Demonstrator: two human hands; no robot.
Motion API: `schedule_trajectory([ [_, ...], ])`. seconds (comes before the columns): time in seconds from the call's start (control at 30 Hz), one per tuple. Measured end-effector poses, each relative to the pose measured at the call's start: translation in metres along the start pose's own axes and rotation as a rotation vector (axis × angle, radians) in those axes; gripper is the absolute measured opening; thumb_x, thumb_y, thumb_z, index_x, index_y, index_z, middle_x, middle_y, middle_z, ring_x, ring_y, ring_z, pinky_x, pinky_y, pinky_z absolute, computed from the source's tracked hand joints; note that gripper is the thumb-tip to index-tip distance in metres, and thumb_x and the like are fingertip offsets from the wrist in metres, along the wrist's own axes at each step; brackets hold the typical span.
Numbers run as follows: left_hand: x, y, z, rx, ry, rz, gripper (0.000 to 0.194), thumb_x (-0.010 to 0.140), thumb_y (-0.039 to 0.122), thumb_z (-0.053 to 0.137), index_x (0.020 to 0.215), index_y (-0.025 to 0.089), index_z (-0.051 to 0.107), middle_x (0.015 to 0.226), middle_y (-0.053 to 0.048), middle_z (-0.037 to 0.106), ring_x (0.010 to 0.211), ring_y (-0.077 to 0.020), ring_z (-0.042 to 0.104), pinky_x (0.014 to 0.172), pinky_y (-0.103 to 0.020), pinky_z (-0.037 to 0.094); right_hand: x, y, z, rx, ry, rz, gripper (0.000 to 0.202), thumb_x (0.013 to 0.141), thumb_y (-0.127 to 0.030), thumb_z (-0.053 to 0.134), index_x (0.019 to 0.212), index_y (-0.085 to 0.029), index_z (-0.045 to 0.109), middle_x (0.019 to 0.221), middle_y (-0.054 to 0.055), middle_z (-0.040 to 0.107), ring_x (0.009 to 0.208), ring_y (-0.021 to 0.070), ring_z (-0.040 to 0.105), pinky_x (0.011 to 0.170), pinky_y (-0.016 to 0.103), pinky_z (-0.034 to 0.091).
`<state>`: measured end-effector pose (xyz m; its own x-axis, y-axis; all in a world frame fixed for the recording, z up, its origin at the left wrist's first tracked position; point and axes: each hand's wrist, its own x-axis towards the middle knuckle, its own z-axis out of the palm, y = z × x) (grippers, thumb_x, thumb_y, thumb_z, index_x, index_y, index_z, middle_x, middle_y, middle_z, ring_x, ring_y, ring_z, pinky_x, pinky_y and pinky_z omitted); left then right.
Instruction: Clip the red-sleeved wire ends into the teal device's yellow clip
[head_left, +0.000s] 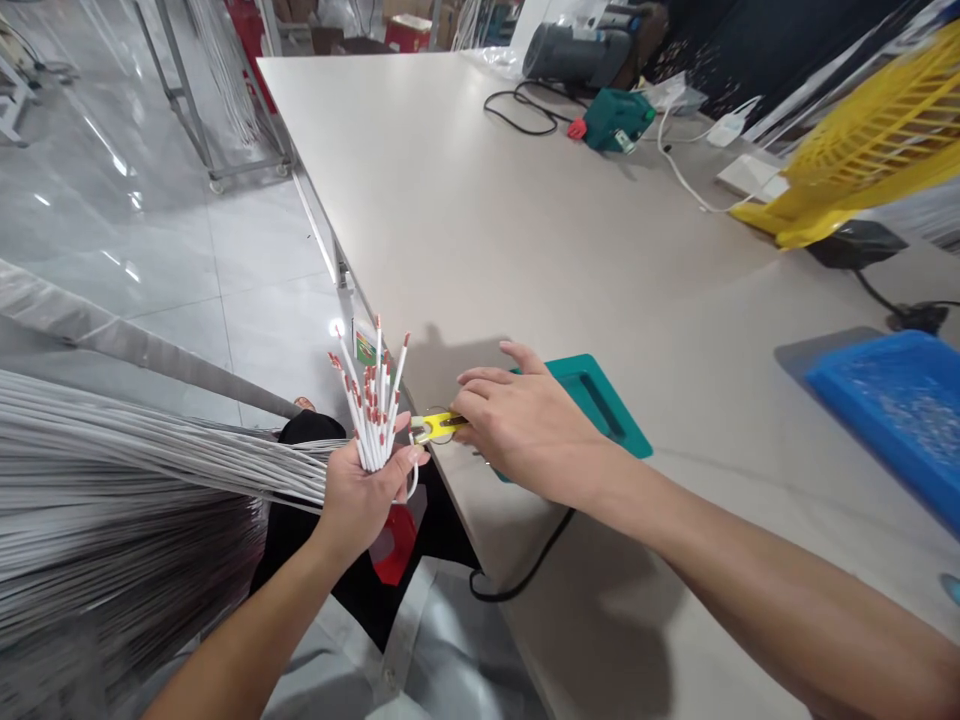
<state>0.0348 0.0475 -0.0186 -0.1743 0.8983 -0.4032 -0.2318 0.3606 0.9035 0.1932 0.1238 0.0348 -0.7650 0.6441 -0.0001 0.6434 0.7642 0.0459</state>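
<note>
A bunch of white wires (375, 425) with reddish-brown ends stands upright in my left hand (364, 495), whose fingers are wrapped round it. One wire end near the thumb bends towards the right. At that wire, just right of the bunch, is a small yellow hand tool (439, 427) with a ring-shaped part at its tip. My right hand (517, 425) grips the tool; its exact kind is hard to make out, and the fingers hide its rear. Beneath my right hand, a green tray-like piece (619, 415) lies on the table.
Long white wires (135, 490) hang in a thick mass at the left, beside a wrapped rail (150, 350). On the table (450, 200) are a blue tray (892, 400), a yellow fan (870, 150), a green box-shaped device (619, 118) and a grey motor (574, 52). A black cable (525, 580) crosses the near edge.
</note>
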Motion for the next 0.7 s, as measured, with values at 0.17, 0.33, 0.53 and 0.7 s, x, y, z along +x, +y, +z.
schedule_trajectory([
  [0.17,0.0,0.004,0.003,0.038,0.022,-0.036,0.048,0.063,0.027,0.072,0.106,0.009,0.064,0.057,0.0,0.064,0.039,-0.0043,0.039,0.039,-0.019,0.036,0.0,-0.001,-0.005,0.02,-0.038,0.002,0.007,0.078,-0.022,0.06,0.079,-0.015,0.062,0.081,0.007,0.067,0.086,0.0233,0.059,0.097,0.05,0.021],
  [0.33,-0.002,0.003,0.003,0.042,0.058,-0.013,0.044,0.064,0.027,0.071,0.104,0.01,0.066,0.06,0.0,0.064,0.039,-0.0047,0.041,0.04,-0.02,0.038,-0.003,-0.002,-0.002,0.003,-0.014,-0.022,0.038,0.073,-0.031,0.066,0.105,-0.013,0.058,0.092,0.01,0.067,0.092,0.027,0.058,0.098,0.055,0.022],
  [0.53,-0.005,0.003,-0.001,0.026,0.023,-0.007,0.047,0.065,0.028,0.07,0.107,0.009,0.063,0.057,0.001,0.062,0.039,-0.0047,0.04,0.04,-0.02,0.035,-0.003,-0.001,0.004,-0.014,-0.002,-0.041,0.043,0.075,-0.033,0.065,0.112,-0.013,0.055,0.093,0.011,0.067,0.092,0.0253,0.058,0.099,0.055,0.022],
  [0.7,-0.01,0.001,-0.009,0.019,0.027,0.002,0.045,0.066,0.028,0.068,0.108,0.013,0.06,0.062,0.001,0.064,0.039,-0.0047,0.041,0.039,-0.02,0.035,-0.007,-0.002,0.001,0.016,0.029,-0.048,0.048,0.076,-0.045,0.061,0.112,-0.013,0.056,0.092,0.011,0.067,0.094,0.0265,0.058,0.1,0.056,0.023],
])
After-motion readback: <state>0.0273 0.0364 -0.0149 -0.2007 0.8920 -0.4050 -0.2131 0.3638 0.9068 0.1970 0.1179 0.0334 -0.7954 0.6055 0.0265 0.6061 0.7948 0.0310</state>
